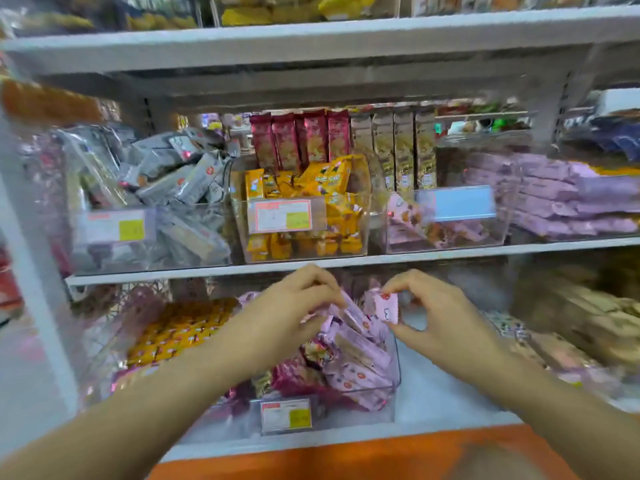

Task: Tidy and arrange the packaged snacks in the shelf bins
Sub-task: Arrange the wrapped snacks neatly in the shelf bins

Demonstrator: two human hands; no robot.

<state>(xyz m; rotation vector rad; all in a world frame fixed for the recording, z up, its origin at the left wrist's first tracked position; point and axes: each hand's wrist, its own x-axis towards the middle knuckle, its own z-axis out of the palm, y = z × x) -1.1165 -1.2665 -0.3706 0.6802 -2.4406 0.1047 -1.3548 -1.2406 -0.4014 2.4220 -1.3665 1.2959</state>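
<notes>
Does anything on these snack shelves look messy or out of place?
Yes. In the clear plastic bin on the lower shelf, the pale pink snack packets lie tilted at all angles, and dark red packets are mixed in at its front left. On the shelf above, the grey packets at the left are heaped untidily.
</notes>
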